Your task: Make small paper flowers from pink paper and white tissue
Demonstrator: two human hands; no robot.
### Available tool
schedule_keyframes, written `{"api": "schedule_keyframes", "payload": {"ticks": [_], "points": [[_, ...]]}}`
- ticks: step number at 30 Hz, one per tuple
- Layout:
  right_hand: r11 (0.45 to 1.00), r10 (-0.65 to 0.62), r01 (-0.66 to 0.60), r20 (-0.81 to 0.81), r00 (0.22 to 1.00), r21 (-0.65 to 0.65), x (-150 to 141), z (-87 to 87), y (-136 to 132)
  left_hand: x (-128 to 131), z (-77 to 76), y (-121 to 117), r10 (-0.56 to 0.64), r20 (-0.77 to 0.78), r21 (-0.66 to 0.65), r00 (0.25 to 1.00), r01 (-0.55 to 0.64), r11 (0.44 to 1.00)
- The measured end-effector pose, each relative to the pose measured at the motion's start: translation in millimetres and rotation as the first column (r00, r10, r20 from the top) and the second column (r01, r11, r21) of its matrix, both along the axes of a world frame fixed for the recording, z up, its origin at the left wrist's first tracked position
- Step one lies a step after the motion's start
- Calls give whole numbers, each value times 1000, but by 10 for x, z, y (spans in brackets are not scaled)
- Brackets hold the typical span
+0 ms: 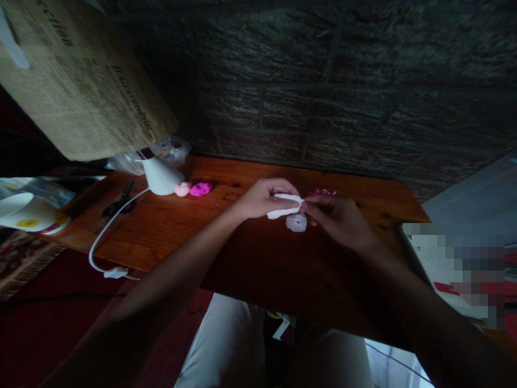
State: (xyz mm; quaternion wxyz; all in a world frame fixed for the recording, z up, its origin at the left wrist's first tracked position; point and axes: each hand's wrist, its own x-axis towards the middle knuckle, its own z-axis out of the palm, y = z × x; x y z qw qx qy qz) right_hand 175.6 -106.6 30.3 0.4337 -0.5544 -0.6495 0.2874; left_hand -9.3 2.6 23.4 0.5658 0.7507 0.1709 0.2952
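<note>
My left hand (269, 198) is closed around a white, soft-looking elongated piece (280, 211); whether it is cloth or modelling clay I cannot tell. At its right end, the fingertips of my right hand (335, 215) pinch the same piece. Just below the hands sits a pale grey-white rounded lump (297, 222) with a small dark spot. A crinkled pink thing (323, 192) shows behind my right fingers, partly hidden by them.
On the wooden table (161, 237) stands a lamp with a white base (159, 178) and newsprint shade (100, 81). Beside it lie a light pink lump (183, 188), a bright pink lump (201, 188) and dark scissors (119, 205). A paper cup (32, 213) is at the left; a brick wall rises behind.
</note>
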Motion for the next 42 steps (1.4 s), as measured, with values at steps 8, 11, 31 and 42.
{"api": "schedule_keyframes", "payload": {"ticks": [8,11,31,42], "points": [[947,-309,296,101,946,121,64,-69,19,-8,81,-72,-58,-57,-34,997,56,998],[896,-433,437,-58,899,79,162,-8,50,-62,99,-4,-23,-94,16,995,25,1000],[988,-22,-15,-233,972,-156,-6,9,28,-14,13,-9,-2,-9,333,1000,5,943],[949,-197,67,-413,889,-309,-17,38,26,26,-29,-76,54,22,408,998,-58,911]]}}
